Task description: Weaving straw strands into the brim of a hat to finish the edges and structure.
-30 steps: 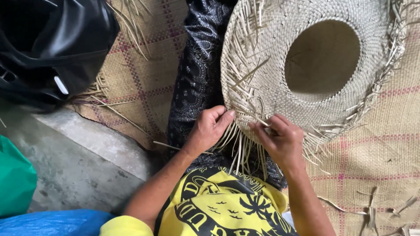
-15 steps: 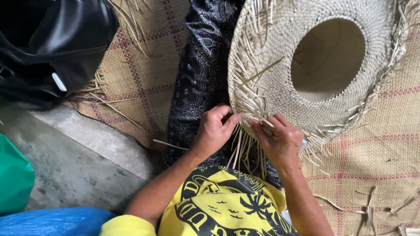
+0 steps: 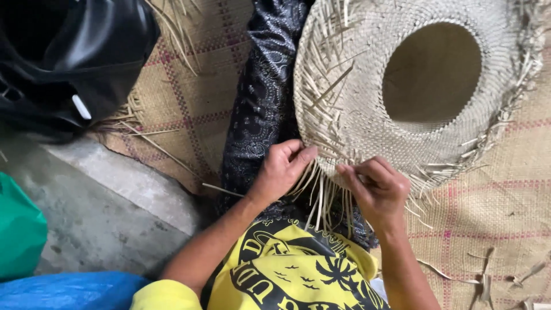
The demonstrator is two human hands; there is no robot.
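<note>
A pale woven straw hat (image 3: pixel 367 80) lies brim-up across my lap, its round crown opening facing the camera. Loose straw strand ends (image 3: pixel 324 201) stick out from the near brim edge. My left hand (image 3: pixel 281 169) pinches the brim edge and several strands with thumb and fingers. To the right, my right hand (image 3: pixel 376 189) grips the brim edge, fingers curled on strands there. Both hands sit close together at the lower rim.
A woven mat (image 3: pixel 488 229) with pink lines covers the floor under me. A black bag (image 3: pixel 63 57) sits at the upper left on a concrete step (image 3: pixel 103 201). Green (image 3: pixel 17 229) and blue (image 3: pixel 63 290) bags lie at the lower left. Straw scraps (image 3: pixel 493 275) litter the mat.
The hat has turned and shifted slightly right in my lap. My hands have moved a little along the brim edge, still working the strands.
</note>
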